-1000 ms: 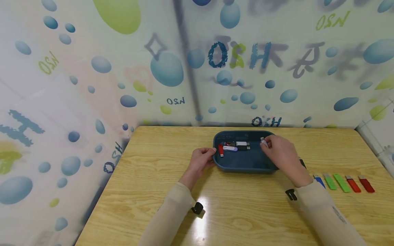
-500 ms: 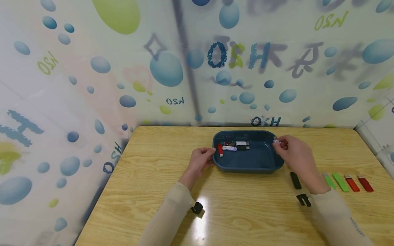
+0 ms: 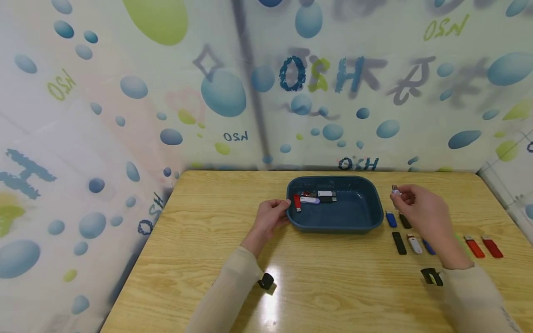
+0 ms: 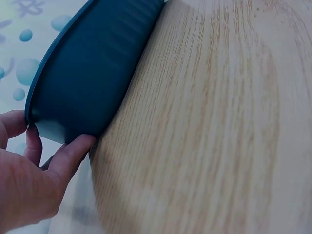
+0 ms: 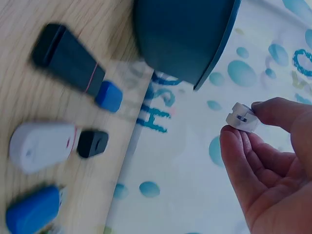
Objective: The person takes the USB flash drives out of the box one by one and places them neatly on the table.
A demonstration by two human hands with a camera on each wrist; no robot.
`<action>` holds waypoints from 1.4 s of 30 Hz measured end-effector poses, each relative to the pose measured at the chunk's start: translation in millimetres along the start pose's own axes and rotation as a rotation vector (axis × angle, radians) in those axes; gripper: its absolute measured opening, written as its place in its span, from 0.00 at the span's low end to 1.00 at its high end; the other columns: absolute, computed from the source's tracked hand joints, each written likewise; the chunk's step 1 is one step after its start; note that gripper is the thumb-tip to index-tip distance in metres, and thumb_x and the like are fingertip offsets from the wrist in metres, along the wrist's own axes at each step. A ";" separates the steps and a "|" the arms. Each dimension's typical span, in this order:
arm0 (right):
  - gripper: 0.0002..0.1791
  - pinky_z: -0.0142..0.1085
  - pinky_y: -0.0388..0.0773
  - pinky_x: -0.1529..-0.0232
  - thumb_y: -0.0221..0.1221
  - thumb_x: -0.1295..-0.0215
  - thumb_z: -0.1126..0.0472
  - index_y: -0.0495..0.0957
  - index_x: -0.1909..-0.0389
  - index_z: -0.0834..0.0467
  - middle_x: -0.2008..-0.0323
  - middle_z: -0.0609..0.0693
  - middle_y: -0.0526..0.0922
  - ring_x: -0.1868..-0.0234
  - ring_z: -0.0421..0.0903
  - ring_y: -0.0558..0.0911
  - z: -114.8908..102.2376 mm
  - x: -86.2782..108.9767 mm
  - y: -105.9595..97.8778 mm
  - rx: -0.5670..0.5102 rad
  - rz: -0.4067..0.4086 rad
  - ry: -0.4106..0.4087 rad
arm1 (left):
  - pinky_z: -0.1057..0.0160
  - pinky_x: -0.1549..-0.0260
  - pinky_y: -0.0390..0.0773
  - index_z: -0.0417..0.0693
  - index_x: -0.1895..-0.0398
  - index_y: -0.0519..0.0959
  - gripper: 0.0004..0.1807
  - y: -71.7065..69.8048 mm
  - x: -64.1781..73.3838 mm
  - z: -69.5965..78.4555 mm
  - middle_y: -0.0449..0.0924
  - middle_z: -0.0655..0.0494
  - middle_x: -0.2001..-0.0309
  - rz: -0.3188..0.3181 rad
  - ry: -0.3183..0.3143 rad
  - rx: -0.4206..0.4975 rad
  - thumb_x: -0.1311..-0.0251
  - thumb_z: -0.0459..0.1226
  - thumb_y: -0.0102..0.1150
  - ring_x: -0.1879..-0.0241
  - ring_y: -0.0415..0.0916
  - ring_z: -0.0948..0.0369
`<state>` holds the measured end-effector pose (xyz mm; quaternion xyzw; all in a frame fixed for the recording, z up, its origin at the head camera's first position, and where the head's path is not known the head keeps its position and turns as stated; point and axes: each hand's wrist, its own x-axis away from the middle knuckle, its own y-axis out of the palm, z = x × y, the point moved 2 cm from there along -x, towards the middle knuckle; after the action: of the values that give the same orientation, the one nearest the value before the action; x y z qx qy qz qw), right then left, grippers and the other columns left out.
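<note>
My left hand (image 3: pixel 270 216) grips the left end of a dark blue plastic tray (image 3: pixel 343 216). In the left wrist view, the thumb touches the tray's rim and other fingers press low on its wall. Beyond the tray's right end, my right hand (image 3: pixel 428 212) pinches a small whitish-purple USB flash drive (image 3: pixel 396 190) between thumb and fingertips, metal plug showing. At the tray's left side lie several flash drives, among them a red one (image 3: pixel 297 203), a white-and-purple one (image 3: pixel 310 200), a white one (image 3: pixel 325 194) and a black one (image 3: pixel 326 200).
Right of the tray, flash drives lie in two rows on the wooden table (image 3: pixel 216 222). A blue one (image 3: pixel 391 219) is at the back; a black one (image 3: pixel 399 243), a white one (image 3: pixel 414 244) and a dark red one (image 3: pixel 492 247) are in front. My right arm partly covers others. A patterned curtain (image 3: pixel 225 92) stands behind.
My right hand has moved right with its flash drive, from over the tray to above the table beyond it. Flash drives beneath that arm have come into view. My left hand stays on the tray.
</note>
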<state>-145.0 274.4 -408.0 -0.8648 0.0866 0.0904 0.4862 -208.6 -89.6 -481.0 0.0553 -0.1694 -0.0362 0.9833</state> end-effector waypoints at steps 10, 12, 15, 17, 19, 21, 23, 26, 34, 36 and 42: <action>0.24 0.40 0.74 0.70 0.58 0.24 0.52 0.79 0.47 0.71 0.61 0.63 0.86 0.62 0.61 0.84 31.8 5.4 -11.2 0.022 -0.022 0.037 | 0.59 0.59 0.87 0.32 0.51 0.81 0.16 -0.3 -0.9 0.2 0.85 0.42 0.54 -0.003 0.002 -0.009 0.29 0.39 0.64 0.60 0.85 0.57; 0.25 0.42 0.74 0.70 0.58 0.24 0.51 0.78 0.47 0.72 0.61 0.63 0.85 0.62 0.62 0.84 38.4 5.4 -12.7 0.032 -0.037 0.047 | 0.59 0.59 0.87 0.32 0.50 0.81 0.16 -0.6 -1.3 -0.3 0.85 0.41 0.53 0.001 0.001 -0.010 0.29 0.39 0.64 0.60 0.85 0.57; 0.27 0.44 0.76 0.69 0.57 0.23 0.49 0.77 0.46 0.73 0.60 0.65 0.85 0.61 0.62 0.84 46.3 6.9 -14.4 0.045 -0.062 0.070 | 0.59 0.60 0.87 0.31 0.50 0.81 0.16 -0.6 -1.5 -0.8 0.85 0.41 0.53 0.005 0.004 -0.012 0.29 0.38 0.64 0.60 0.85 0.57; 0.28 0.45 0.76 0.70 0.57 0.23 0.49 0.77 0.46 0.74 0.59 0.65 0.85 0.62 0.62 0.83 51.3 8.1 -14.9 0.046 -0.079 0.084 | 0.59 0.60 0.87 0.32 0.51 0.81 0.16 -0.6 -1.6 -1.0 0.85 0.41 0.54 0.007 0.003 -0.013 0.29 0.38 0.64 0.60 0.85 0.58; 0.28 0.43 0.76 0.71 0.57 0.23 0.48 0.77 0.46 0.74 0.60 0.65 0.85 0.64 0.60 0.83 54.8 9.8 -14.6 0.048 -0.080 0.091 | 0.59 0.60 0.87 0.32 0.51 0.81 0.15 -0.8 -1.7 -1.1 0.85 0.41 0.54 0.008 0.000 -0.013 0.29 0.38 0.64 0.60 0.85 0.58; 0.28 0.41 0.75 0.72 0.57 0.23 0.49 0.77 0.47 0.74 0.61 0.65 0.85 0.65 0.58 0.83 58.3 10.5 -14.1 0.049 -0.081 0.097 | 0.59 0.59 0.87 0.32 0.51 0.81 0.15 -1.0 -1.7 -0.9 0.85 0.41 0.54 0.008 0.001 -0.014 0.29 0.38 0.64 0.60 0.85 0.57; 0.28 0.39 0.74 0.73 0.58 0.24 0.49 0.77 0.47 0.74 0.61 0.64 0.85 0.67 0.57 0.83 61.3 11.0 -13.5 0.056 -0.079 0.099 | 0.58 0.59 0.87 0.32 0.51 0.81 0.16 -0.8 -1.2 -0.6 0.85 0.41 0.54 0.007 0.001 -0.013 0.29 0.39 0.64 0.60 0.85 0.57; 0.27 0.38 0.73 0.74 0.58 0.24 0.50 0.77 0.48 0.74 0.62 0.64 0.85 0.69 0.55 0.82 64.9 11.0 -12.6 0.068 -0.087 0.106 | 0.57 0.58 0.87 0.31 0.50 0.80 0.17 -0.7 -1.0 -0.4 0.85 0.41 0.53 0.004 -0.001 -0.013 0.29 0.39 0.65 0.60 0.85 0.57; 0.25 0.41 0.75 0.77 0.58 0.23 0.52 0.77 0.48 0.75 0.68 0.60 0.85 0.72 0.52 0.81 72.3 9.8 -10.4 0.104 -0.166 0.134 | 0.55 0.56 0.87 0.31 0.49 0.80 0.18 -1.0 -2.0 -1.1 0.85 0.40 0.52 -0.006 0.002 -0.009 0.29 0.39 0.64 0.60 0.84 0.59; 0.26 0.41 0.74 0.77 0.58 0.23 0.52 0.77 0.48 0.76 0.69 0.60 0.85 0.72 0.52 0.80 74.8 9.3 -9.5 0.112 -0.197 0.143 | 0.57 0.57 0.87 0.31 0.49 0.80 0.17 -1.1 -2.2 -0.9 0.85 0.41 0.53 -0.006 0.000 -0.008 0.29 0.39 0.64 0.61 0.84 0.59; 0.26 0.44 0.76 0.75 0.58 0.23 0.53 0.77 0.47 0.77 0.65 0.64 0.85 0.71 0.54 0.79 83.2 6.3 -5.9 0.145 -0.258 0.163 | 0.58 0.58 0.87 0.31 0.49 0.80 0.17 -1.0 -0.9 0.3 0.85 0.43 0.54 -0.001 -0.005 -0.011 0.29 0.39 0.64 0.62 0.84 0.60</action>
<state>-143.4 348.2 -447.1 -0.8360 0.0204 -0.0498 0.5461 -209.6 -90.5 -481.1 0.0498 -0.1718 -0.0376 0.9832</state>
